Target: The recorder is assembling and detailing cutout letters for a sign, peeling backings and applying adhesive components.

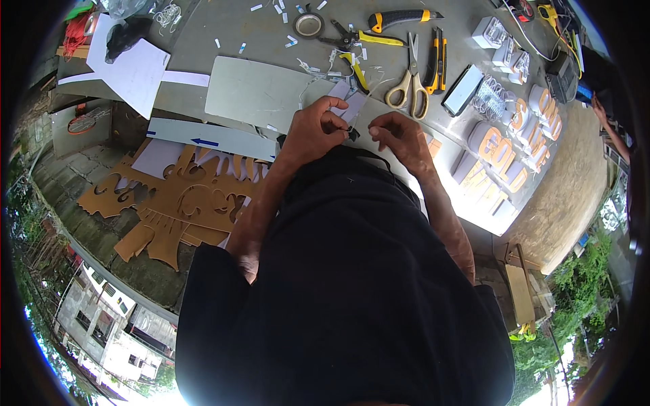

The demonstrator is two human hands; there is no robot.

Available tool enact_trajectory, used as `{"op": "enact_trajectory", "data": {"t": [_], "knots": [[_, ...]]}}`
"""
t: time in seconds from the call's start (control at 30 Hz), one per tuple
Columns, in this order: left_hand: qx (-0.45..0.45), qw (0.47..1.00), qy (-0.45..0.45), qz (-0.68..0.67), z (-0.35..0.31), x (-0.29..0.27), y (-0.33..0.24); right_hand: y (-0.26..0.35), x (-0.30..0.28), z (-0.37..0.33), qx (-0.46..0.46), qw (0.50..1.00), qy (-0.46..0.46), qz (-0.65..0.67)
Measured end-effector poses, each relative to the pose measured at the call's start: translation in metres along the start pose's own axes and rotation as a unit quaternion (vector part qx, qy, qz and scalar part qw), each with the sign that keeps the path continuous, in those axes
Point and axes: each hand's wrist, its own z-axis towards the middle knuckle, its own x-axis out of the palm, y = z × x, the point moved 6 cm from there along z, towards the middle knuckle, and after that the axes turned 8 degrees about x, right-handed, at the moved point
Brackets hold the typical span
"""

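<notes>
At the near edge of the grey table, my left hand (313, 134) pinches a small black piece (352, 134), perhaps tape, at its fingertips. A thin pale wire (363, 108) runs up from close beside it. My right hand (404, 143) is a little to the right, apart from the black piece. Its thumb and forefinger are drawn together; whatever they may hold is too small to make out. Beyond the hands lie a yellow-handled wire stripper (352, 39), scissors (409, 84) with cream handles, and a roll of dark tape (309, 25).
Two yellow-black cutter knives (405, 18) lie farther back. A phone (464, 90), coiled wire (489, 98) and several cut-out letters (497, 150) are on the right. Left are a pale flat panel (254, 95) and brown cut sheets (179, 203) below table level. Another person's arm (609, 128) shows far right.
</notes>
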Motion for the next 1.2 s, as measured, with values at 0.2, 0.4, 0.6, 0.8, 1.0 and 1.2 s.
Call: {"op": "enact_trajectory", "data": {"t": [0.2, 0.4, 0.6, 0.8, 1.0, 1.2], "knots": [[0.025, 0.997, 0.015, 0.078, -0.001, 0.006, -0.013, 0.068, 0.008, -0.01, -0.36, 0.912, -0.061, -0.185], [0.092, 0.989, -0.028, 0.108, -0.002, 0.009, -0.014, 0.053, 0.022, 0.033, -0.309, 0.915, 0.102, -0.238], [0.112, 0.984, -0.018, 0.139, -0.005, 0.008, -0.015, 0.045, 0.023, 0.039, -0.233, 0.932, 0.18, -0.213], [0.131, 0.981, -0.024, 0.14, -0.003, 0.008, -0.014, 0.039, 0.021, 0.036, -0.164, 0.948, 0.194, -0.193], [0.05, 0.992, -0.011, 0.117, -0.001, 0.003, -0.007, 0.028, 0.017, 0.033, -0.142, 0.967, 0.168, -0.129], [-0.029, 1.0, 0.0, -0.003, -0.001, 0.003, 0.009, 0.02, 0.014, 0.026, -0.128, 0.981, 0.132, -0.055]]}}
